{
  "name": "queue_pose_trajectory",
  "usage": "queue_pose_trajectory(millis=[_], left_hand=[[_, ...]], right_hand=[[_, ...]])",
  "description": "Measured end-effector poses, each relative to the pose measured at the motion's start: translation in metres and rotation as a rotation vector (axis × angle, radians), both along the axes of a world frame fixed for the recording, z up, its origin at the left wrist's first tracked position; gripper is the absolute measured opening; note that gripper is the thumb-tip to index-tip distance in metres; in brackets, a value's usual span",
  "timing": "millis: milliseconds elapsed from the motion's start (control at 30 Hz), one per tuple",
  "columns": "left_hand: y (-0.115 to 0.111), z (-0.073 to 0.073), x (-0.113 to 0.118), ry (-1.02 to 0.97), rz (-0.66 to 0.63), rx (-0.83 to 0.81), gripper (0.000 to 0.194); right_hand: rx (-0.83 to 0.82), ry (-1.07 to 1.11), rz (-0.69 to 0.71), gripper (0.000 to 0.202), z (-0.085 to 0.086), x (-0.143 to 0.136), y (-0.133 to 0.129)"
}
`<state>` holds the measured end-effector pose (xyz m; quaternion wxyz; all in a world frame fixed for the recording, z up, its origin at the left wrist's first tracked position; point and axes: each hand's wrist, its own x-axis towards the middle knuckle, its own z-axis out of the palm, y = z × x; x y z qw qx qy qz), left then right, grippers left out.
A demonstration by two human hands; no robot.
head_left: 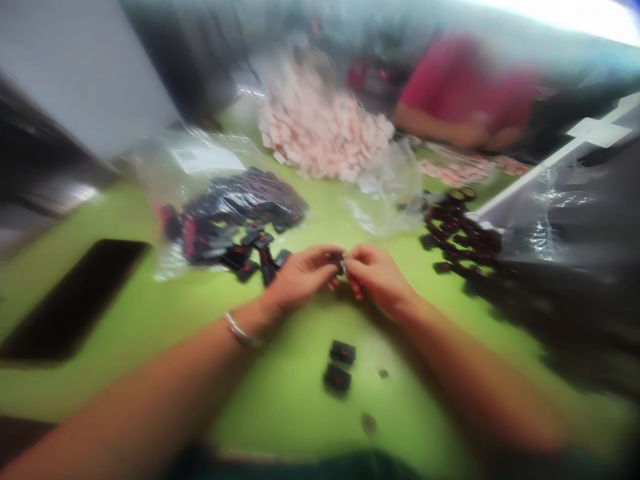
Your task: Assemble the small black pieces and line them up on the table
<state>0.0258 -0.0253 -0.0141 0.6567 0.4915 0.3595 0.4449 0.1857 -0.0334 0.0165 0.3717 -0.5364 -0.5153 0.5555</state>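
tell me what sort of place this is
Probably a workshop or small factory: the green table bears a plastic bag of dark parts and a big heap of pale pieces, with another person beyond.

The only view looks from the wearer's head, forward and down over the near edge of the green counter [280, 393]. It sits close: both forearms [150, 393] reach in from the lower corners, left grip [303, 273] and right grip [373, 273] meeting around mid-frame. Beyond, it carries to the counter's far side and another person in pink [450, 87], blurred.
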Motion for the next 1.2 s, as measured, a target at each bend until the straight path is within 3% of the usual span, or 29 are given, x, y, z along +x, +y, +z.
queue_pose_trajectory(millis=[167,267,467,600,833,1000,1200], left_hand=[[-0.0016,-0.0068,0.0002,0.205,-0.01,0.129,0.034],[-0.0015,-0.0089,0.0012,0.201,-0.006,0.136,0.034],[0.0023,-0.0037,0.0004,-0.004,-0.011,-0.041,0.042],[0.0042,-0.0047,-0.0006,-0.021,-0.039,-0.043,0.045],[-0.0001,-0.0088,0.0016,0.142,-0.001,0.05,0.044],[-0.0011,-0.01,0.0015,0.245,0.028,0.144,0.041],[0.0035,-0.0049,-0.0015,0.041,-0.035,-0.003,0.049]], right_hand=[[-0.005,-0.208,0.019,0.011,0.0011,-0.0009,0.0009],[0.015,-0.31,-0.016,0.014,0.0009,-0.0036,0.0017],[-0.065,0.067,-0.025,0.014,-0.0008,-0.0038,0.001],[-0.096,0.128,0.005,0.015,-0.0012,-0.001,0.002],[-0.001,-0.127,0.028,0.011,0.0027,-0.0027,0.0002],[0.051,-0.307,-0.034,0.015,-0.0013,-0.0076,0.0001],[-0.031,0.049,-0.037,0.014,-0.0016,-0.0034,-0.0012]])
